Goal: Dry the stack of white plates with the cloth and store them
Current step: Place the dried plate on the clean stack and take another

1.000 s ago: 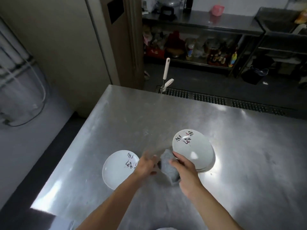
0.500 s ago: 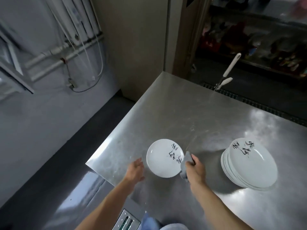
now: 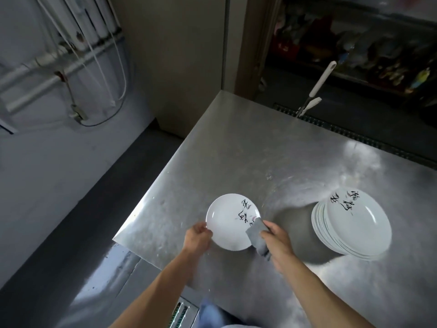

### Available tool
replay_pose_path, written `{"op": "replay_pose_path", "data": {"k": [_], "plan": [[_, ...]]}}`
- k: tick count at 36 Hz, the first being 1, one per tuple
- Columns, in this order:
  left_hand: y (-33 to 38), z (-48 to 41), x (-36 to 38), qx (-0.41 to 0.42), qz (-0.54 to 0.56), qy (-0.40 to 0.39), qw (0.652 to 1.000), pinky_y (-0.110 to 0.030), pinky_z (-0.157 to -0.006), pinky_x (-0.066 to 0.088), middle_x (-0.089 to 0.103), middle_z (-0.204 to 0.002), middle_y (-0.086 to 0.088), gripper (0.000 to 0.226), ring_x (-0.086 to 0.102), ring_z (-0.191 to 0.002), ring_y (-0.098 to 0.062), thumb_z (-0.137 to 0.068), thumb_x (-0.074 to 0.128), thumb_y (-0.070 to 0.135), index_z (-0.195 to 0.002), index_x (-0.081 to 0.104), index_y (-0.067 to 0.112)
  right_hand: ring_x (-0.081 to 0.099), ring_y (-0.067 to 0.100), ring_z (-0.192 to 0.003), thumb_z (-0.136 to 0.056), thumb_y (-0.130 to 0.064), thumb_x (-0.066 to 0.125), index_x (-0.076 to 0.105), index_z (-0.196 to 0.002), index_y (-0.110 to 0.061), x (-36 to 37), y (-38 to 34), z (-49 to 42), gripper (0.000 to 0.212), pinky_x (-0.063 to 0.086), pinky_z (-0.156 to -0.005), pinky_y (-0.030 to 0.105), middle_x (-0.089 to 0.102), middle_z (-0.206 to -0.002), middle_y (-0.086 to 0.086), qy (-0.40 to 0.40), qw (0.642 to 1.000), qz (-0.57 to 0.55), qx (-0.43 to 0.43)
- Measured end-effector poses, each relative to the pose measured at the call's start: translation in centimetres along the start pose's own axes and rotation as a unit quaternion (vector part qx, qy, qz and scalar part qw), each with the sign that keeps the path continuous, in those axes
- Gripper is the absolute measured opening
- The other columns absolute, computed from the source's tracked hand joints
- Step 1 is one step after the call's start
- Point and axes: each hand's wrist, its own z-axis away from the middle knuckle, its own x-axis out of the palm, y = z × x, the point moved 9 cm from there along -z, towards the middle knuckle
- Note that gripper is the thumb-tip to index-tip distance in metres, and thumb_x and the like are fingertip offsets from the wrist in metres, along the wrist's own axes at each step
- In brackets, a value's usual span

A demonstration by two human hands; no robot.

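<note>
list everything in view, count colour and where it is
single plate: one, white with black writing, near table corner
plate stack: one stack of several, white with black writing, table's right side
cloth: one, grey, against single plate's right rim
table: one, steel, under the plates
white-handled tool: one, beyond table's far edge
floor grate: one, dark, behind table
pipes: several, white, left wall
left hand: one, gripping single plate's rim
right hand: one, holding cloth

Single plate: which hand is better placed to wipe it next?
Right, likely. The right hand grips the grey cloth, which lies over the single plate at its right rim. The left hand grips the plate's left rim and seems to steady it, with no cloth.
</note>
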Motion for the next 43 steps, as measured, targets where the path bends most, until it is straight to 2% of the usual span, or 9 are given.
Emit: {"op": "replay_pose_path", "data": {"k": [6,11,16,19,22,27,32,37,43], "plan": [[-0.6,-0.5,0.6,-0.023,-0.002,-0.012,1.0,-0.029,-0.06,0.045,0.062,-0.089,-0.011,0.031,0.05,-0.063,-0.022,-0.086,0.065,-0.001,-0.116,0.067,0.004,0.058,0.013,-0.044,-0.092,0.0,0.054,0.072,-0.104,-0.023,-0.4,0.1,-0.2,0.032,0.031,-0.038,0.02,0.073,-0.081,0.003,-0.007,1.0,-0.004,-0.007],[0.3,-1.1,0.9,-0.018,0.008,0.031,0.999,-0.038,-0.073,0.047,0.062,-0.103,-0.012,0.068,0.055,-0.09,-0.025,-0.056,0.062,0.019,-0.122,0.053,0.005,0.063,0.014,-0.057,-0.092,0.003,0.053,0.07,-0.092,-0.029,-0.5,0.2,-0.2,0.035,0.041,-0.056,0.034,0.073,-0.082,-0.001,-0.006,1.0,-0.02,-0.002],[0.1,-1.9,1.0,-0.02,-0.001,0.026,0.999,-0.032,-0.072,0.042,0.06,-0.099,-0.011,0.056,0.053,-0.086,-0.024,-0.077,0.07,0.003,-0.13,0.053,0.006,0.062,0.012,-0.065,-0.092,0.002,0.055,0.069,-0.09,-0.029,-0.7,0.7,-0.4,0.034,0.041,-0.069,0.037,0.071,-0.083,-0.004,0.003,0.999,-0.039,0.006],[-0.2,-2.2,1.0,-0.024,-0.017,0.026,0.999,-0.028,-0.056,0.036,0.056,-0.086,-0.008,0.044,0.048,-0.066,-0.019,-0.087,0.064,-0.005,-0.13,0.055,0.003,0.063,0.013,-0.067,-0.091,0.001,0.056,0.072,-0.102,-0.024,-0.9,0.8,-0.6,0.031,0.044,-0.064,0.034,0.072,-0.083,-0.004,0.008,0.999,-0.044,0.008],[-0.5,-2.4,1.0,-0.026,-0.026,0.036,0.999,-0.027,-0.054,0.034,0.054,-0.081,-0.007,0.039,0.045,-0.06,-0.018,-0.089,0.062,-0.006,-0.127,0.056,0.0,0.062,0.013,-0.063,-0.09,-0.001,0.058,0.071,-0.092,-0.027,-1.1,0.9,-0.8,0.03,0.044,-0.062,0.032,0.072,-0.078,-0.006,0.01,0.999,-0.045,0.013],[-0.7,-2.0,1.2,-0.018,-0.027,0.047,0.998,-0.028,-0.057,0.036,0.058,-0.1,-0.014,0.036,0.048,-0.073,-0.023,-0.089,0.063,-0.005,-0.124,0.056,0.003,0.065,0.012,-0.073,-0.088,-0.001,0.061,0.07,-0.098,-0.024,-1.7,0.6,-1.1,0.026,0.051,-0.062,0.023,0.073,-0.084,-0.001,0.005,0.999,-0.034,-0.006],[-0.5,-1.3,1.3,-0.013,-0.008,0.055,0.998,-0.028,-0.058,0.036,0.059,-0.099,-0.015,0.027,0.048,-0.069,-0.02,-0.089,0.061,-0.006,-0.114,0.058,0.004,0.065,0.019,-0.072,-0.088,-0.004,0.062,0.072,-0.092,-0.026,-1.7,1.0,-1.2,0.024,0.047,-0.063,0.032,0.074,-0.088,0.006,-0.004,1.0,-0.024,0.006],[0.4,-0.8,1.7,-0.005,0.039,0.046,0.998,-0.036,-0.069,0.046,0.058,-0.104,-0.017,0.023,0.054,-0.082,-0.028,-0.093,0.049,-0.01,-0.108,0.051,0.007,0.059,0.021,-0.055,-0.085,-0.006,0.058,0.075,-0.1,-0.025,-1.6,1.8,-1.5,0.029,0.035,-0.041,0.019,0.074,-0.08,0.006,-0.002,1.0,-0.018,0.019],[1.3,0.6,2.9,0.029,0.057,-0.025,0.998,-0.041,-0.068,0.055,0.058,-0.104,-0.021,0.033,0.055,-0.089,-0.034,-0.096,0.038,-0.014,-0.123,0.043,0.003,0.061,0.022,-0.059,-0.084,-0.002,0.056,0.074,-0.095,-0.026,-2.7,2.2,-1.5,0.032,0.042,-0.053,0.029,0.075,-0.079,0.004,0.008,1.0,-0.015,0.009]]}}
